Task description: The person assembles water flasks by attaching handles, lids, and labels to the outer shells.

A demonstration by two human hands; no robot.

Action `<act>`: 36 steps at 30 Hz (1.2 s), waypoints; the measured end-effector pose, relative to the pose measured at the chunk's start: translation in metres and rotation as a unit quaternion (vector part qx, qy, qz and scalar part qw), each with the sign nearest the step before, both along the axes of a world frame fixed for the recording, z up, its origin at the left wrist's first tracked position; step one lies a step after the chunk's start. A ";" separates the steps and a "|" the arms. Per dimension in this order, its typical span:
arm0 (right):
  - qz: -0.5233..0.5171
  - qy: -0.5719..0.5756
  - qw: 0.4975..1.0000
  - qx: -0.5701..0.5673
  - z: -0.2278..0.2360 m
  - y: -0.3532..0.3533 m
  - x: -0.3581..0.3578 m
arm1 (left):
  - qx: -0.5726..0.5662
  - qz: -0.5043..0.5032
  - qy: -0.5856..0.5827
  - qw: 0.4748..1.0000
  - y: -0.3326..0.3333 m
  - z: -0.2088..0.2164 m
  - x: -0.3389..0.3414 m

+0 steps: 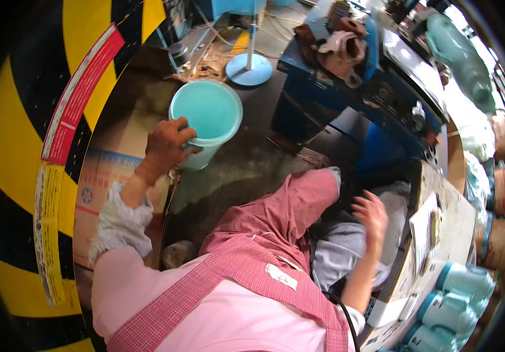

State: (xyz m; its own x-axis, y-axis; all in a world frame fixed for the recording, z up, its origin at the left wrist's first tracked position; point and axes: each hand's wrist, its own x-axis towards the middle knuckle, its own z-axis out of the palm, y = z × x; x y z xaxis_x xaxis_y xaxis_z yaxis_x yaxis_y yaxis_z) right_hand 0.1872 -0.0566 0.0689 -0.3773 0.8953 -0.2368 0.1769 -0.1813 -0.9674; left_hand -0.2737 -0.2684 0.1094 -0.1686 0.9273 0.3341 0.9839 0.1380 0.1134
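A light teal plastic bucket point(216, 141) stands on the dark floor ahead of me, tilted a little in the wide view, its inside showing pale teal. My left hand point(170, 144) is at its near left rim, with the fingers and thumb closed about the edge. My right hand point(372, 216) is raised over my lap on the right, fingers apart and holding nothing. It is nearest to the white-topped table beside me.
Flattened cardboard point(105, 182) lies on the left, beside a yellow and black striped panel point(6, 141). Blue machinery point(299, 70) stands ahead right, and a round blue base with a pole point(249, 69) behind the bucket. Several teal jugs point(467, 280) line the right-hand table point(455, 220).
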 end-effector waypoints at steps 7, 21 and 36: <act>0.144 0.526 0.809 -0.219 -0.040 -0.003 -0.067 | 0.267 -0.327 0.023 0.906 0.027 0.013 0.145; -0.027 0.225 0.971 0.074 0.070 -0.078 0.055 | -0.064 -0.415 -0.512 0.749 0.240 0.138 0.256; -0.278 -0.126 0.944 0.125 -0.067 -0.090 0.185 | -0.044 -0.712 0.009 0.701 0.144 0.215 0.248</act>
State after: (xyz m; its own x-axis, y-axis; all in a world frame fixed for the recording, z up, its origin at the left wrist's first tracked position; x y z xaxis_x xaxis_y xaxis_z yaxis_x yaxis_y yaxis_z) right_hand 0.3725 -0.1470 0.0016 0.2082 0.9780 -0.0121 0.3518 -0.0865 -0.9321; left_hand -0.0259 -0.1246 0.3247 0.9521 0.1686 0.2553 0.1331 -0.9796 0.1509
